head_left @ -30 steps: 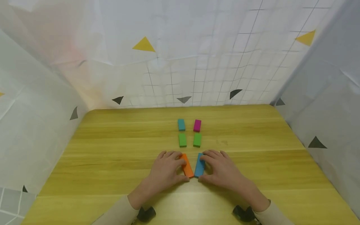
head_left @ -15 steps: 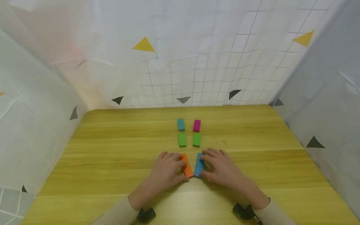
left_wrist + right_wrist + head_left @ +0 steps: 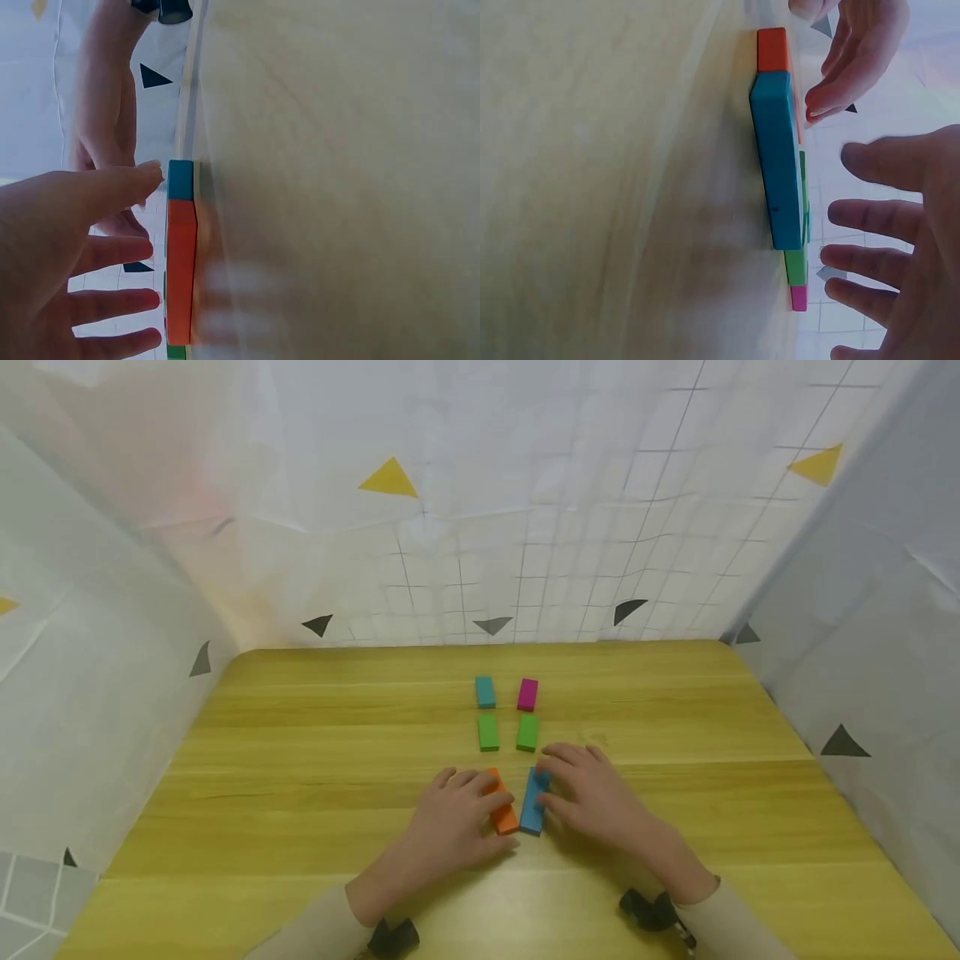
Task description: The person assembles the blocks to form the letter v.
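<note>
An orange block (image 3: pixel 506 820) and a blue block (image 3: pixel 532 817) lie flat on the table, their near ends close together and their far ends spread apart. Over the orange block hovers my left hand (image 3: pixel 450 827), fingers loosely bent. In the left wrist view its fingertips stop short of the orange block (image 3: pixel 181 274), gripping nothing. My right hand (image 3: pixel 600 802) is above the blue block's right side. The right wrist view shows its fingers spread and apart from the blue block (image 3: pixel 775 161).
Beyond the hands, two green blocks (image 3: pixel 488 733) stand side by side with a gap. Farther back lie a teal block (image 3: pixel 485 692) and a magenta block (image 3: pixel 528 695). White patterned sheets (image 3: pixel 450 560) wall the wooden table (image 3: pixel 300 760) at the back and sides.
My right hand has lifted slightly up and away, its thumb leaving the blue block's near end. The left hand has shifted a little rightward over the orange block. The blocks stay in place.
</note>
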`<action>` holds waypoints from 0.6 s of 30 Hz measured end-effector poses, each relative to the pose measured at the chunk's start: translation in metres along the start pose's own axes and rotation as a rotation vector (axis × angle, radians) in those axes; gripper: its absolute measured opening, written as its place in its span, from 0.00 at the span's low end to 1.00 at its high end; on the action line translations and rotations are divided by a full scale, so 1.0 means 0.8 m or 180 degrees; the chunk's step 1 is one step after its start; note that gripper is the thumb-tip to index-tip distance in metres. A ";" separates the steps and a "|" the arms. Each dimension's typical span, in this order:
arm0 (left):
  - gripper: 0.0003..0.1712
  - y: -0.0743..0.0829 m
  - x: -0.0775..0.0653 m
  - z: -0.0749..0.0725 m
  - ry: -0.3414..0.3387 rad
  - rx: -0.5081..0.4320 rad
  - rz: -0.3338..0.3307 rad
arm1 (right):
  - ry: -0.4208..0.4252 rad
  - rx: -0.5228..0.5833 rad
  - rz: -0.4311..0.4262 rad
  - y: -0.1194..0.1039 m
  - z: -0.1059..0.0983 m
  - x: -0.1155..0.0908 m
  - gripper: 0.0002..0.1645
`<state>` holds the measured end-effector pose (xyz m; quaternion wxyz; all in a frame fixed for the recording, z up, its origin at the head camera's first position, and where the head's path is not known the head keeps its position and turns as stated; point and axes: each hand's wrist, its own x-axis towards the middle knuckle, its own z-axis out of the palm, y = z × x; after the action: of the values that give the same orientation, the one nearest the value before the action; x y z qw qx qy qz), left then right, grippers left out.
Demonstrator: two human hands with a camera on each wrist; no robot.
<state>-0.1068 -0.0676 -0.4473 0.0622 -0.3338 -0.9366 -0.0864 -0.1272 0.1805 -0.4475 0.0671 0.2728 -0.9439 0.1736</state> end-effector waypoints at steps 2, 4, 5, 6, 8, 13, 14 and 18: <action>0.31 0.002 -0.002 -0.001 -0.0024 0.0000 0.0017 | -0.0008 -0.0001 -0.0011 0.001 -0.001 0.003 0.22; 0.32 0.003 -0.004 -0.001 -0.0045 0.0002 0.0021 | -0.0018 -0.0039 -0.0037 0.002 -0.003 0.006 0.22; 0.32 0.004 -0.004 -0.002 -0.0057 0.0001 0.0022 | -0.0013 -0.0065 -0.0055 0.002 -0.004 0.008 0.22; 0.32 0.004 -0.005 -0.002 -0.0062 0.0005 0.0023 | -0.0018 -0.0080 -0.0060 0.003 -0.004 0.010 0.22; 0.32 0.006 -0.006 -0.003 -0.0097 0.0014 0.0026 | -0.0007 -0.0099 -0.0085 0.006 -0.004 0.014 0.23; 0.32 0.011 -0.008 -0.003 -0.0197 -0.0005 0.0051 | -0.0015 -0.0054 -0.0043 0.010 -0.006 0.022 0.25; 0.32 0.012 -0.008 -0.002 -0.0201 -0.0009 0.0054 | -0.0014 -0.0055 -0.0031 0.010 -0.007 0.024 0.26; 0.35 0.015 -0.009 -0.001 -0.0201 0.0042 0.0045 | -0.0001 -0.0041 0.0014 0.012 -0.009 0.032 0.27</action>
<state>-0.0933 -0.0627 -0.4465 0.0355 -0.3426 -0.9363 -0.0691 -0.1534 0.1779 -0.4381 0.0683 0.2703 -0.9456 0.1676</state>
